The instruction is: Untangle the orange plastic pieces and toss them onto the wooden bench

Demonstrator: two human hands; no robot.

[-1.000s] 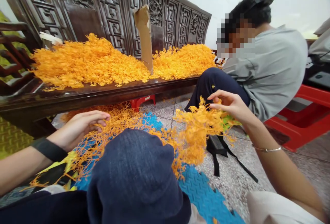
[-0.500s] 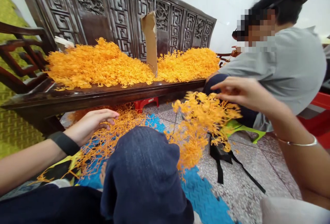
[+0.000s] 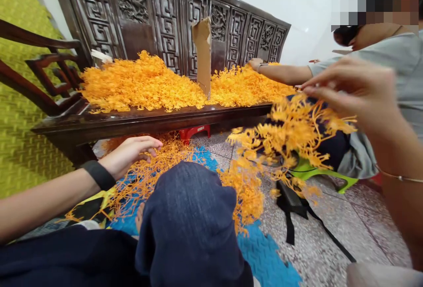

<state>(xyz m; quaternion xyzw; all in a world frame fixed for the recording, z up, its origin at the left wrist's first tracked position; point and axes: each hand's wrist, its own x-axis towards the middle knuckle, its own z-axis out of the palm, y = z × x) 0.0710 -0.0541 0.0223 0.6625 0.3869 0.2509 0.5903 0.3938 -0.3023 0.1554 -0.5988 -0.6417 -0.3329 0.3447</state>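
By the desk (image 3: pixel 158 122), R hand (image 3: pixel 360 91) pinches an orange clump (image 3: pixel 291 130), L hand (image 3: pixel 130 157) hangs loose, fingers parted; approx. 2 heaps (image 3: pixel 142 86) already up there, tangle (image 3: pixel 165 157) left below.

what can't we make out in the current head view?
All in the head view:
- Right hand: motion blur obscures its exact contact with the orange cluster.
- Green stool: mostly hidden behind the orange cluster and the co-worker's leg.
- White object: base hidden behind the left orange pile.
- Orange strands: too tangled and fine to count.
- Co-worker: cut off by the right edge, head partly pixelated.
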